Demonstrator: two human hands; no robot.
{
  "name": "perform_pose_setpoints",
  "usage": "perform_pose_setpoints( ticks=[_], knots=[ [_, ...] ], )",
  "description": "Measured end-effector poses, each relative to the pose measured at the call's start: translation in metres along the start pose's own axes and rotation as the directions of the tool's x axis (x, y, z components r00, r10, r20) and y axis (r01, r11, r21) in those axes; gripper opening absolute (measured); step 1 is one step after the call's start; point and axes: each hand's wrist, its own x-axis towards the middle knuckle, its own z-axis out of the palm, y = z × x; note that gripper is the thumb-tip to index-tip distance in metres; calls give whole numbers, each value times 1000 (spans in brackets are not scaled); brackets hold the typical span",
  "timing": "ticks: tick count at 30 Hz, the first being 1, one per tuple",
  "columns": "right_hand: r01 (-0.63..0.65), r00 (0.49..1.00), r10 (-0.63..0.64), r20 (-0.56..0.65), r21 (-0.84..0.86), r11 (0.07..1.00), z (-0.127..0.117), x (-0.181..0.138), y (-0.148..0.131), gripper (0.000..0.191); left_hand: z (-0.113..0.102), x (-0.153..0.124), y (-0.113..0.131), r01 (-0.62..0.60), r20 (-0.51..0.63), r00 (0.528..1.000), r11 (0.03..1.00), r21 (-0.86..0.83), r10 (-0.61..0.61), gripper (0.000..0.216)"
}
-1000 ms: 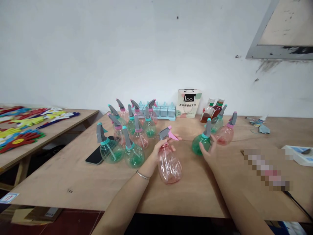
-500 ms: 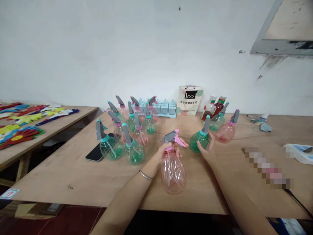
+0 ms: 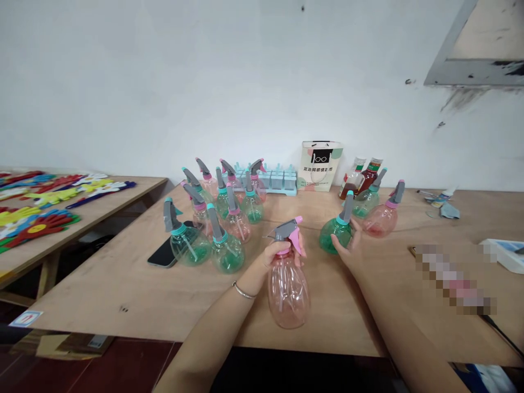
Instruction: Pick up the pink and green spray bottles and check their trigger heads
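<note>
My left hand (image 3: 282, 252) is wrapped round the neck of a pink spray bottle (image 3: 289, 295) in the middle foreground, its fingers at the pink trigger. The nozzle points up and to the right, and the trigger sits close in to the neck. To the right, my right hand (image 3: 347, 241) grips the side of a green spray bottle (image 3: 332, 234), with the thumb in front and the other fingers behind, partly hidden. A second pink spray bottle (image 3: 380, 219) and a green one (image 3: 365, 202) stand just beyond that hand. Several more pink and green spray bottles (image 3: 227, 254) are grouped at the left.
A black phone (image 3: 161, 256) lies behind the left group. Along the wall stand a pale blue mould rack (image 3: 276, 183), a paper bag (image 3: 321, 169) and two glass bottles (image 3: 368, 177). A blurred-out object (image 3: 450, 278) with a cable lies right. Colourful felt hands (image 3: 41, 224) cover another table.
The fingers of my left hand have curled in, and the pink trigger has moved from sticking out to close against the neck. My right hand keeps its grip. The view has shifted slightly.
</note>
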Motion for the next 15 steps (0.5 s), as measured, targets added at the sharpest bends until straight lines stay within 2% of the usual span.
perform_pose_setpoints(
  ticks=[5,9,15],
  knots=[
    [0,1000,0,-4,-18,1000,0,0,2,71,4,1,1,65,8,998,997,44,-66,55],
    [-8,1000,7,-3,-23,1000,1,-2,5,71,5,-2,4,3,-19,1000,996,84,-1,52],
    [-30,999,30,13,-12,999,2,-1,5,71,0,-1,8,-17,33,999,996,89,15,58]
  ],
)
